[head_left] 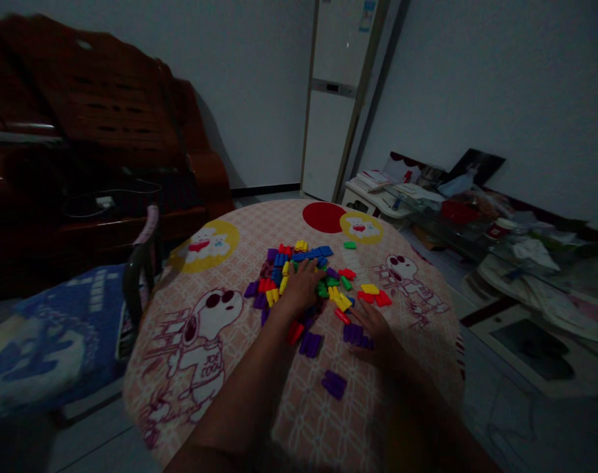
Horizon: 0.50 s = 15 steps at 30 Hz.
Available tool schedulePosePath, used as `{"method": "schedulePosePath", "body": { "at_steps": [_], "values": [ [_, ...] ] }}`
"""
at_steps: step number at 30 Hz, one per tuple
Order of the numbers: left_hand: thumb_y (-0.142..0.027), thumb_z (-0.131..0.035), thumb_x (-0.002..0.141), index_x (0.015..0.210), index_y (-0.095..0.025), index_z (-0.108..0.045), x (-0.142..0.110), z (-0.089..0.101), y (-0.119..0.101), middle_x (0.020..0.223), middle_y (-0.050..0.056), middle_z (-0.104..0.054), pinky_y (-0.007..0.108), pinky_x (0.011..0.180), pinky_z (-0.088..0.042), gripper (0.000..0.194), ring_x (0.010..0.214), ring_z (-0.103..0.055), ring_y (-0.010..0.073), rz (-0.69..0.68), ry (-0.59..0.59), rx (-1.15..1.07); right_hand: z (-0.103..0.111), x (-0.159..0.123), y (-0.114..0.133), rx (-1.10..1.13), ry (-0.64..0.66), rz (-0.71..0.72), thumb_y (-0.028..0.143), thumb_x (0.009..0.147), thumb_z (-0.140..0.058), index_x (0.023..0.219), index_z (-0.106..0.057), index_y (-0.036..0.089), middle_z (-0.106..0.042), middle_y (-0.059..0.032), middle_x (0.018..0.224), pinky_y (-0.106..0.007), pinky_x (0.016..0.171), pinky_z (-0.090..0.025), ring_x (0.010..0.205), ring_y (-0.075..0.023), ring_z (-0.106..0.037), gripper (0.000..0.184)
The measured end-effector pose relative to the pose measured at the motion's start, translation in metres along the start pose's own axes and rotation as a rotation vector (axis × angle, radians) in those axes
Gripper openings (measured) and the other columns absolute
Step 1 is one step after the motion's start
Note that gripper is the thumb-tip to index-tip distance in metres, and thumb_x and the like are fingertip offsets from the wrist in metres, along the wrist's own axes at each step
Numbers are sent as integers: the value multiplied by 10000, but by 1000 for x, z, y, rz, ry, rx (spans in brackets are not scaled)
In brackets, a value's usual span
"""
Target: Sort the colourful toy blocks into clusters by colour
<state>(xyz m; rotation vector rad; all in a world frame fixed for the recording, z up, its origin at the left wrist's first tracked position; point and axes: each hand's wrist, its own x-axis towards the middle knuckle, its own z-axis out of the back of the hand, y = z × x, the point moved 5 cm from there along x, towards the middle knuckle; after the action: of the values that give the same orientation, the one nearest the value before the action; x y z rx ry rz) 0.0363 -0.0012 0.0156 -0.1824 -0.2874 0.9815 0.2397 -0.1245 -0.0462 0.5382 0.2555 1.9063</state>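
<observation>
A heap of small, bright, ridged block-like pieces [277, 261] lies on the round table in blue, red, yellow, green and purple. My left hand [302, 284] rests over the heap's middle, fingers stretched forward and apart among the pieces. Its fingertips partly cover what is beneath. To the right, my right hand [373, 328] is low over the cloth with fingers spread, beside a row of purple pieces [358, 336]. A red piece [342, 316] and a yellow piece [342, 301] lie just past its fingertips. Nearer me is a separate purple piece [335, 384].
The patterned tablecloth [205, 420] covers the table. Red and yellow pieces [375, 294] and a green piece [349, 245] lie apart from the heap. A chair with a blue cover [82, 328] stands left; a cluttered glass-topped cabinet [441, 213] is at right.
</observation>
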Motion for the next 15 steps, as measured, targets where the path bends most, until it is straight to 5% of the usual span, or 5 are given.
{"method": "schedulePosePath", "body": {
  "at_steps": [8,15],
  "values": [
    [-181,-671,776,1412,-243,-556,-7,11,93,1539,162,-451,616,1129,-355,649,1402,-427,384,281,-268,-35,-32,79,16,92,-92,62,427,950,-548,1444,-538,244,-450,-143,1546,-532,1166,-349,1434,-301,-406,527],
    [-241,-592,846,1342,-187,-595,-16,15,128,1365,140,-616,477,1091,-459,499,1278,-565,306,311,-455,-214,-29,158,29,65,-307,102,366,993,-464,1318,-635,205,-624,-134,1356,-492,1128,-386,1287,-269,-527,402]
  ]
}}
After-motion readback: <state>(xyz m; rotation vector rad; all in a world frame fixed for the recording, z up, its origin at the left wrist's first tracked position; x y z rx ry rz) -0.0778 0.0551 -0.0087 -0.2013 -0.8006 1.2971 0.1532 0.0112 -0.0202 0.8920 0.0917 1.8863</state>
